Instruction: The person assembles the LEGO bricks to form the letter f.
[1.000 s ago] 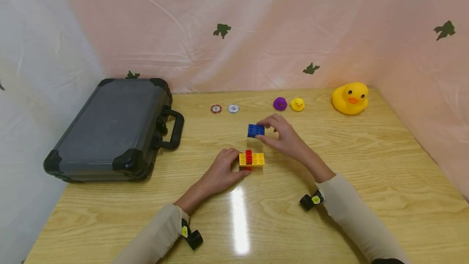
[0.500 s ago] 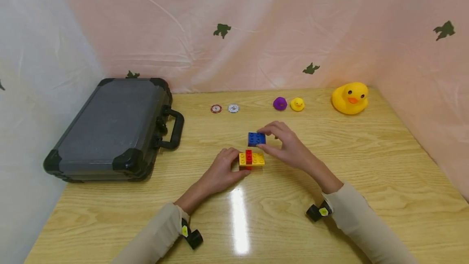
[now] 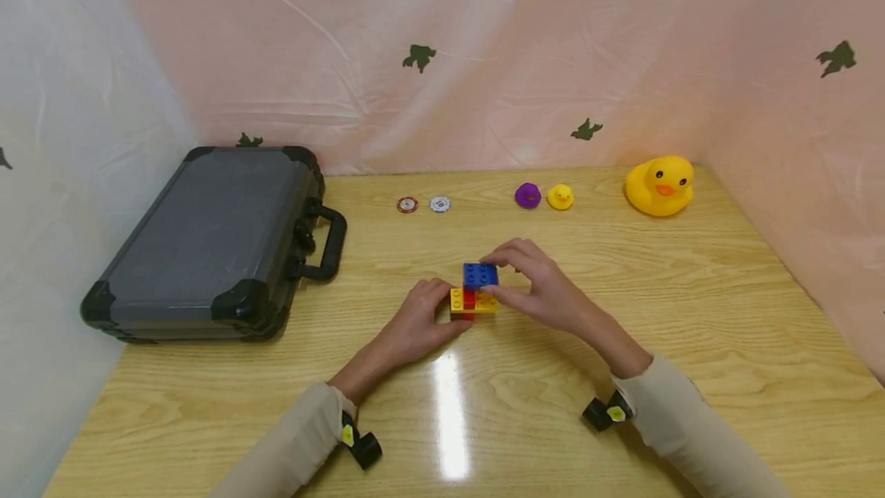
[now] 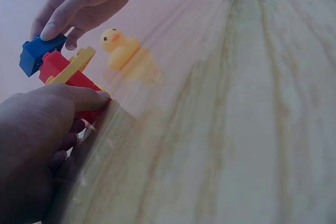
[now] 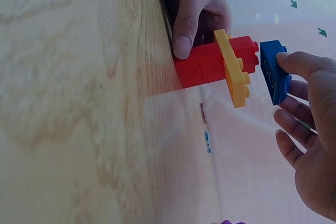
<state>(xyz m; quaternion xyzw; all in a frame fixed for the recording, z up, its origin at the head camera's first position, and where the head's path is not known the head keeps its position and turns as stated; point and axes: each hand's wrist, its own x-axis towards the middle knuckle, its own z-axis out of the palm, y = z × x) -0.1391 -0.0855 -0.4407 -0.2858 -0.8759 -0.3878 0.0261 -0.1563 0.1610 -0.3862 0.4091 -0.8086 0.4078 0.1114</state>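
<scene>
Two hands are busy mid-table with toy bricks. The left hand grips the bottom of a little brick stack, thumb and fingers pinching the red base against the table. That stack is red bricks standing upright with a flat yellow plate through them and a red top poking above it. The right hand pinches a blue brick between thumb and fingertips. From the right wrist view the blue brick sits just off the stack's red top, very close but with a thin gap, so not pressed on. The left wrist view shows the same thing: blue brick right at the red tip.

Other stuff around: a dark grey hard case lies flat on the left side of the table, handle facing the middle, well apart from the hands. Along the back edge sit two poker chips, one red and one pale, then a small purple duck just beside a small yellow duck, and a big yellow rubber duck near the far right corner. None of these lies between the hands and the bricks.

Surface is a light, glossy wood-grain tabletop with a bright light streak in front of the hands. Behind and on both sides hangs a pale pink and white sheet with small dark green shapes printed on it. Both arms wear beige sleeves.
</scene>
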